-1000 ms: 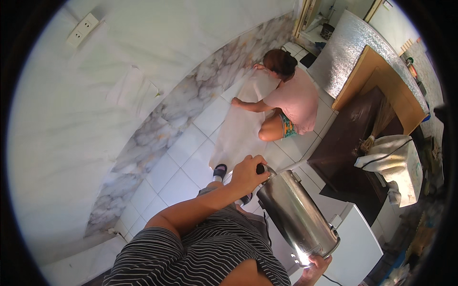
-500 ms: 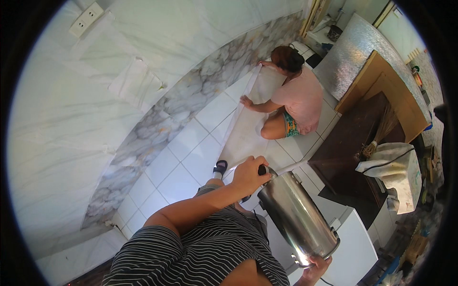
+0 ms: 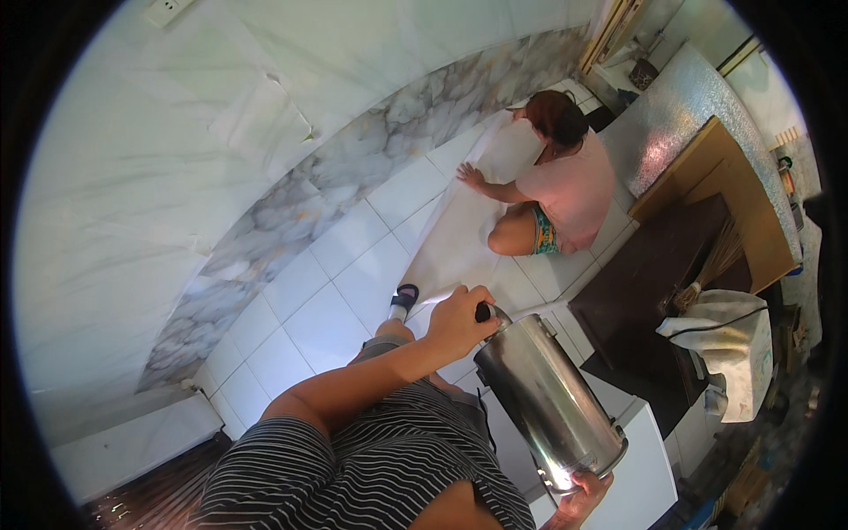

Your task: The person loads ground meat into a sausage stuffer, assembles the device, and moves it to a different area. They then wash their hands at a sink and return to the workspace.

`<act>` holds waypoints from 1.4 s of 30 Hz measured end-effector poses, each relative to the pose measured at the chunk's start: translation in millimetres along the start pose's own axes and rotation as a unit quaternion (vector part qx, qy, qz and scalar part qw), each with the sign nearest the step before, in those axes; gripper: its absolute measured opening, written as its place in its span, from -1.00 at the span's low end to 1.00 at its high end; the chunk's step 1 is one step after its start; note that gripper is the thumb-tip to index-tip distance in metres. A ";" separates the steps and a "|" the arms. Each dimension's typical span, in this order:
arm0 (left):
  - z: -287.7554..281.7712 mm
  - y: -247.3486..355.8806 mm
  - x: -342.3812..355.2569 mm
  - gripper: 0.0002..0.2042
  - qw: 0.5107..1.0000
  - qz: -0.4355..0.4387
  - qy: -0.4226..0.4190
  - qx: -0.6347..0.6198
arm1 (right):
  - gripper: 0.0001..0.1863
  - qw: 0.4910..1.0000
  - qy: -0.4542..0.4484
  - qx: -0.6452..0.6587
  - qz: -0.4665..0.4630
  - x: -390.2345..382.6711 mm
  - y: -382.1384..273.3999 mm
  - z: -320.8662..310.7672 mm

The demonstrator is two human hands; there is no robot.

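Note:
A tall, shiny steel canister (image 3: 552,397) lies tilted in front of my body, its top end up and to the left. My left hand (image 3: 461,322) is closed round a black knob (image 3: 483,312) at that top end; whether the lid there is raised cannot be made out. At the lower end, my right hand (image 3: 583,495) supports the canister by its bottom edge, its fingers partly hidden behind the metal. Bright light glints near the small fittings beside that hand.
Ahead, a crouching person (image 3: 570,177) spreads a pale sheet (image 3: 459,234) along the white tiled floor (image 3: 309,291). On the right stand a dark brown board (image 3: 649,274), cardboard (image 3: 724,194), a stick broom (image 3: 707,265) and a cloth-covered object (image 3: 729,344). A white appliance (image 3: 627,459) is beneath the canister.
My view has shifted slightly, so the surroundings sit a little differently. Both hands keep the same hold on the canister. The crouching person's hand has moved a little along the sheet.

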State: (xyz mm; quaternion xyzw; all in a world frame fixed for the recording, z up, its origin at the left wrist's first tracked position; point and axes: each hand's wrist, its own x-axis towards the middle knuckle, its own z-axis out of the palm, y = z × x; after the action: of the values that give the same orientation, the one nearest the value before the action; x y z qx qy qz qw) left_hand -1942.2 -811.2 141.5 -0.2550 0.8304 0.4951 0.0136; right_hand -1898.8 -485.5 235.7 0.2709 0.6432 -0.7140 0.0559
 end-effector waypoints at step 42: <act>-12.5 2.9 -6.2 -0.66 0.999 0.008 0.036 0.004 | -0.36 1.000 0.014 -0.010 0.007 19.3 7.2 -16.3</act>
State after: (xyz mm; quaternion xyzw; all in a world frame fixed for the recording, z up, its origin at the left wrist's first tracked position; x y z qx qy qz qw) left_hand -1935.3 -817.9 152.0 -0.2658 0.8342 0.4827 -0.0199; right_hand -1906.9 -466.1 220.0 0.2850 0.6491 -0.7032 0.0543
